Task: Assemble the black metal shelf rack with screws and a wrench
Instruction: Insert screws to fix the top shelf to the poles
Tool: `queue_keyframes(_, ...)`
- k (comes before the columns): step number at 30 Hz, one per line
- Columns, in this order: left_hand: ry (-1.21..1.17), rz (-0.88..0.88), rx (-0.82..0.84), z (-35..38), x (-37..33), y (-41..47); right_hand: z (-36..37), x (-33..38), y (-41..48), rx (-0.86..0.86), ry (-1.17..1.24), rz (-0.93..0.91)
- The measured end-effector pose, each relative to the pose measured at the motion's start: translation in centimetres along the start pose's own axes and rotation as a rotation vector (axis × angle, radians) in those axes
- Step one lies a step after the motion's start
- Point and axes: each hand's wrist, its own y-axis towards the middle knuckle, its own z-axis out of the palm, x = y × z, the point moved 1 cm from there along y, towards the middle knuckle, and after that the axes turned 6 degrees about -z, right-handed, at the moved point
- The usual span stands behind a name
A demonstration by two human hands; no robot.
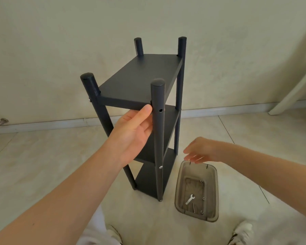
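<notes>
Four round posts carry the black shelf rack (pixel 143 80), which stands upright on the tiled floor (pixel 42 165) in front of you, at the middle of your view. Your left hand (pixel 134 128) holds it at the near corner of the top shelf. The thumb (pixel 145 110) presses on the shelf's front edge just beside the near post, and the fingers pass behind that post, so most of them are hidden from you. Just past the thumb, the post shows an empty hole (pixel 160 110). Silver screw heads show lower on the same post (pixel 160 167) and on the post at 9 o'clock (pixel 90 99). The lower shelves are partly covered by your forearm, so their count is hard to make out.

At 4 o'clock from the rack's foot, a clear plastic bin (pixel 178 195) lies on the floor near the rack. Inside it rests a small silver wrench (pixel 190 199) with three tiny round metal pieces (pixel 203 198) around it; they are too small to tell screws from nuts. Your right hand (pixel 200 151) hovers above the bin's far end, blurred, its fingers (pixel 194 158) spread loose and holding nothing you can see.

At 6 o'clock your shoes (pixel 242 230) are cut off by the bottom edge.
</notes>
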Motion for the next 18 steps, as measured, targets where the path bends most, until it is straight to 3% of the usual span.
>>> queue_keyframes(4, -0.013, -0.001, 0.01, 0.1, 0.1, -0.2, 4.9, -6.4, 4.4, 0.035, -0.204, 0.102)
queue_keyframes(12, -0.008, 0.013, 0.05, 0.4, 0.2, -0.3, 12.4, -14.5, 6.6, -0.025, -0.075, 0.298)
queue_keyframes(18, 0.009, 0.008, 0.075, 0.7, 0.3, -0.3, 13.4, -17.1, 7.2, 0.077, -0.08, 0.303)
